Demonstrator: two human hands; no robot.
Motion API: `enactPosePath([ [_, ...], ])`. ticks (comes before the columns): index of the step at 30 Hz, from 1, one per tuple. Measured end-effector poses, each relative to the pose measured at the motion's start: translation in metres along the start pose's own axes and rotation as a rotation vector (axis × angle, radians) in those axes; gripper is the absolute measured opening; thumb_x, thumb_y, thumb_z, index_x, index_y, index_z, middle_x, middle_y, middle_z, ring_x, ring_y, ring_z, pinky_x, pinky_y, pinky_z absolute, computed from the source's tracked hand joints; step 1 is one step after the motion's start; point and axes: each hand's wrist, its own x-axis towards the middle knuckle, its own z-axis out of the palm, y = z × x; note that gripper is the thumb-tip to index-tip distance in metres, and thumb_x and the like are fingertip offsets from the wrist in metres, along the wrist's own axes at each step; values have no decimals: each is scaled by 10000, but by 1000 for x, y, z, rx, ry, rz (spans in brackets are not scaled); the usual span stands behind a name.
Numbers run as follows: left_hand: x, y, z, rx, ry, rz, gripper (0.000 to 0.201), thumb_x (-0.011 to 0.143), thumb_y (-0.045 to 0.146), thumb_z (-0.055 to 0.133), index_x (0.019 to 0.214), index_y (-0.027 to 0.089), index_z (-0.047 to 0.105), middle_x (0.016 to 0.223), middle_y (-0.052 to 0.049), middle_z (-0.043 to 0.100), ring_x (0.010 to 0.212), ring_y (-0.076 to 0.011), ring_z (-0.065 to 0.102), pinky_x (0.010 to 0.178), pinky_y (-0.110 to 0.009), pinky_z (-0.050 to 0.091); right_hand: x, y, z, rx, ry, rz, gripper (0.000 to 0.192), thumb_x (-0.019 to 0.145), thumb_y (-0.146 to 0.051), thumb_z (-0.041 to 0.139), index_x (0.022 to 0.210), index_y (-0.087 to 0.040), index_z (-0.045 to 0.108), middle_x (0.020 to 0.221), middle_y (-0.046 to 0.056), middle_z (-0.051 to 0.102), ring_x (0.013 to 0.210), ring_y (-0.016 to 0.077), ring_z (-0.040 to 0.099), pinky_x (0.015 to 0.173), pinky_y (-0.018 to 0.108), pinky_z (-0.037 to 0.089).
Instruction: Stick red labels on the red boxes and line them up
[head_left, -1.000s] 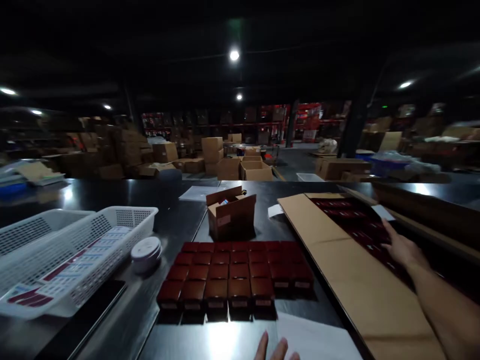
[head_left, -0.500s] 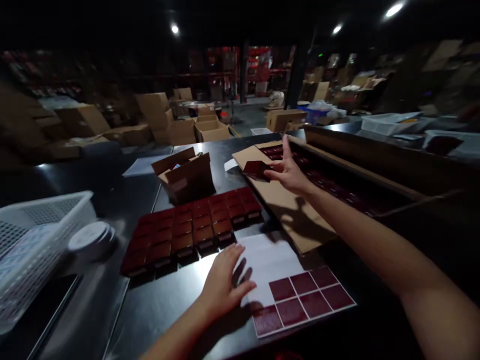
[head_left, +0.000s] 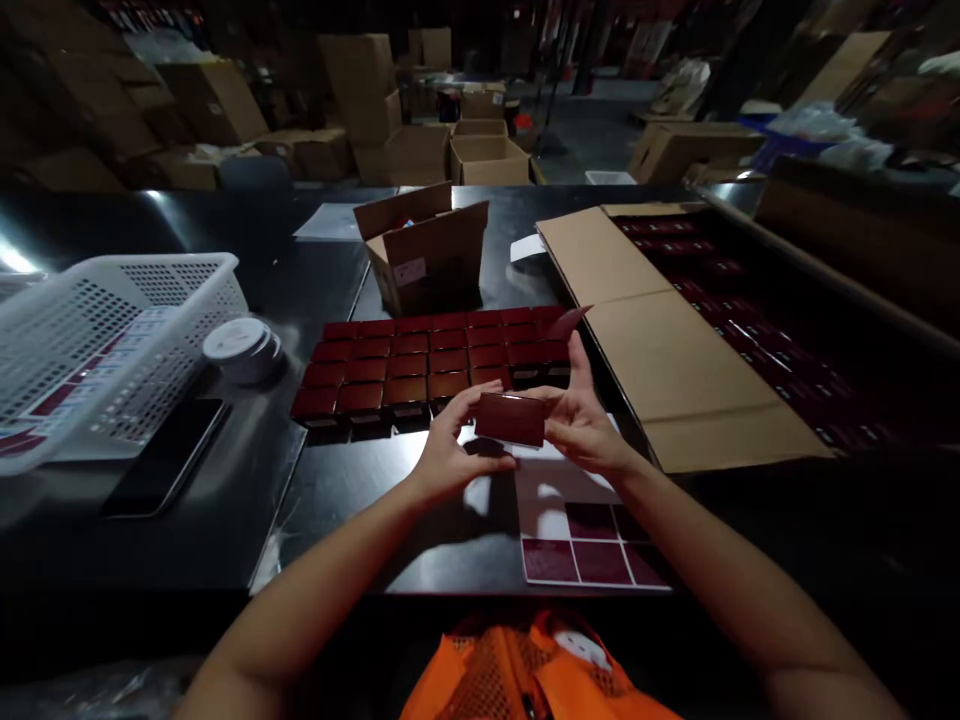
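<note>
Now brought in from the carton (head_left: pixel 675 340), held between both hands.
Left hand (head_left: pixel 450 452) and right hand (head_left: pixel 581 425) each in narrow grip on small red box (head_left: pixel 511 418) (above sticker sheet (head_left: pixel 592 545) on counter (head_left: pixel 337 490)).

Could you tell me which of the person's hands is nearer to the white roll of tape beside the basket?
Left. The left hand holds the small dark red box on the side toward the tape roll; the right hand grips the box's far side.
</note>
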Motion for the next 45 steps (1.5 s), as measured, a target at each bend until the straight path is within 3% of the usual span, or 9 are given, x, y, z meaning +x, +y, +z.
enactPosePath([
  [3,0,-1,0,15,50,-5,502,694,369,844,1101,206,600,1340,-135,617,1195,-253,633,991,-420,527,3,11,-11,-116,89,-121,885,752,-480,845,1447,-368,309,1144,56,617,1053,234,662,854,408,596],
  [6,1,1,-1,180,118,42,433,663,226,807,1038,216,591,1111,-67,674,1051,-217,658,913,-387,540,1,15,-27,-389,283,-379,940,711,-419,878,1411,-420,251,1256,50,497,1203,232,565,945,413,562],
  [10,2,6,-1,441,57,168,400,606,117,738,982,214,642,967,-21,635,923,-192,629,818,-336,530,-7,10,-38,-602,392,-541,755,761,-353,846,1321,-454,349,1400,36,399,1285,248,498,993,453,527],
  [13,-2,5,2,455,2,162,538,653,120,726,1167,231,613,1044,-34,632,956,-188,642,822,-324,540,-12,7,-35,-613,351,-483,568,805,-362,809,1244,-403,450,1385,41,449,1302,272,497,1022,471,513],
  [17,-7,-1,5,347,18,123,737,680,164,788,1337,228,459,1112,-55,658,969,-175,671,837,-305,548,-13,8,-30,-541,332,-349,571,800,-480,792,1235,-357,443,1280,53,528,1215,264,564,1022,455,521],
  [24,-2,8,1,602,-24,364,467,744,184,753,1192,240,634,1042,-44,688,981,-202,637,889,-385,532,-16,2,-24,-429,396,-217,440,802,-578,764,1093,-327,550,942,1,594,889,187,638,873,340,561],
  [30,-6,4,5,381,67,208,852,735,231,802,1471,255,371,1199,-81,667,1060,-193,682,880,-330,575,-21,-5,-22,-352,446,-97,396,802,-590,768,1024,-293,630,923,23,645,829,210,665,727,346,594],
  [35,-2,7,3,513,76,307,402,759,294,811,1111,206,638,1149,-81,682,1208,-267,641,1036,-464,524,-25,-8,-16,-196,403,-34,342,782,-508,826,1017,-307,680,774,-22,653,642,165,657,648,319,614],
  [45,-8,9,8,714,-35,314,312,809,326,737,1080,194,655,979,-55,693,943,-189,669,820,-335,562,-35,-4,12,-257,334,101,99,796,-295,824,827,-228,757,706,-14,710,509,114,621,489,216,563],
])
